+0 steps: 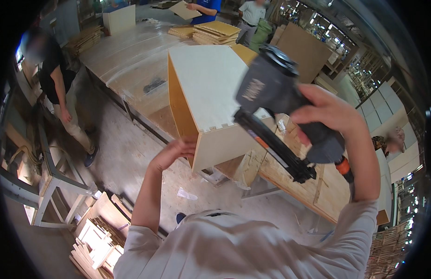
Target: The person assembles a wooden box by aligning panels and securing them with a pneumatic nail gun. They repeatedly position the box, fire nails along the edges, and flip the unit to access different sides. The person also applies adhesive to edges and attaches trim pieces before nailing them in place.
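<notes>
My right hand (328, 110) is wrapped round the grip of a dark grey and black pneumatic nail gun (266, 88). The gun is raised over the near right part of a wooden box (203, 74), its magazine slanting down to the right. An orange fitting (342, 165) joins a hose at the base of its handle. The box has a pale top, yellowish inner faces and interlocking notches along its near top edge. At its near left corner my left hand (174, 153) holds the box, fingertips reaching inside the open left side; the thumb is hidden.
The box rests on a large worktable (118, 69) with stacked boards (216, 32) at its far end. A lower wooden surface (294, 181) lies to the right. One person (62, 83) stands left; others are at the back. Offcuts (97, 237) are piled lower left.
</notes>
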A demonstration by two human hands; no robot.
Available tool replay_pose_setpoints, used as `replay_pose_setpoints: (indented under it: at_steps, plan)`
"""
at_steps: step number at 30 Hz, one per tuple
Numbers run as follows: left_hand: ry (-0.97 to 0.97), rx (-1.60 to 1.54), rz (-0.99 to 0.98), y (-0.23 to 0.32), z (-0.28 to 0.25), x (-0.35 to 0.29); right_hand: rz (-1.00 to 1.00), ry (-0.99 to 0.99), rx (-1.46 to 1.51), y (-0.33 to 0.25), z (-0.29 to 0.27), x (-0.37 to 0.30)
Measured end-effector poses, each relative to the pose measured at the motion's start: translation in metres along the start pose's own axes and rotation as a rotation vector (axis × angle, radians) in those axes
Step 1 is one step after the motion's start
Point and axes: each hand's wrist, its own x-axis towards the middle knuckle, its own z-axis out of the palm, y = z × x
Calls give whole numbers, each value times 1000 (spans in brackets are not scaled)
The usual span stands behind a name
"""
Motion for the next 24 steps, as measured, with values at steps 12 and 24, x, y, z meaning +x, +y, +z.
replay_pose_setpoints:
  at_steps: [12, 24]
  plan:
    - [446, -492, -63, 86, 12, 107, 235, 613, 357, 257, -22, -96]
    - [903, -631, 515, 71, 108, 108, 390, 727, 567, 463, 12, -66]
